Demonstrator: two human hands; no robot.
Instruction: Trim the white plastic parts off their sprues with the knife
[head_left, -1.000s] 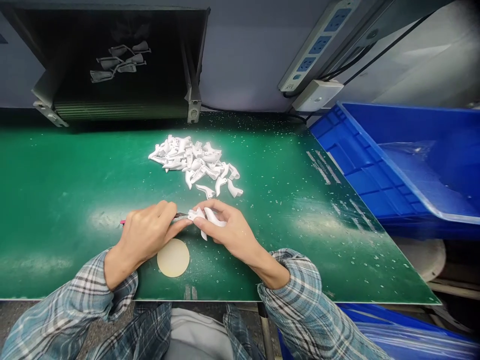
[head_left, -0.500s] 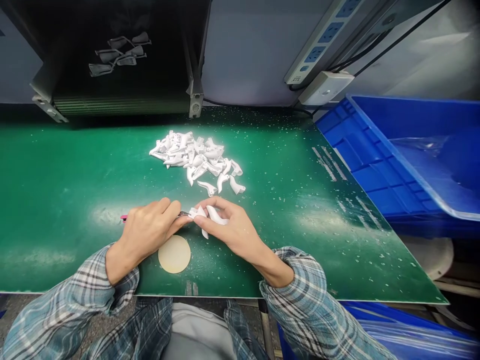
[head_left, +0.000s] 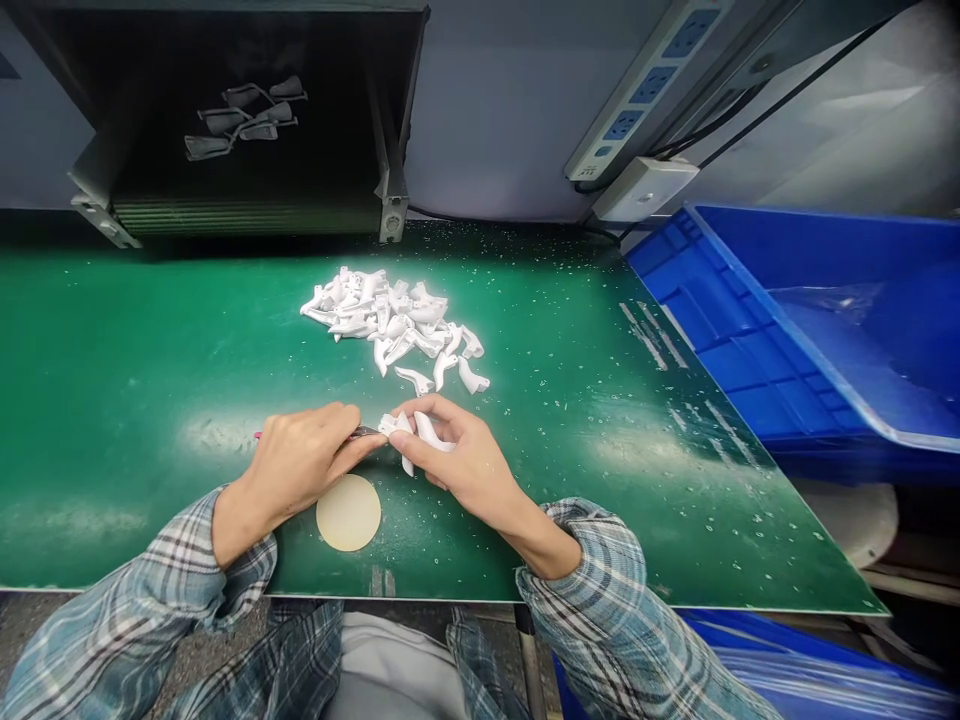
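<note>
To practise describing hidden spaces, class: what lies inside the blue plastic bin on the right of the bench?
Clear plastic film lies inside the blue plastic bin. Whatever is beneath the film, if anything, cannot be made out.

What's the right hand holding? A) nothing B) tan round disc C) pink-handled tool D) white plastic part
D. The right hand pinches the white plastic part between its fingers, while the pink-handled tool sits in the left hand.
</note>
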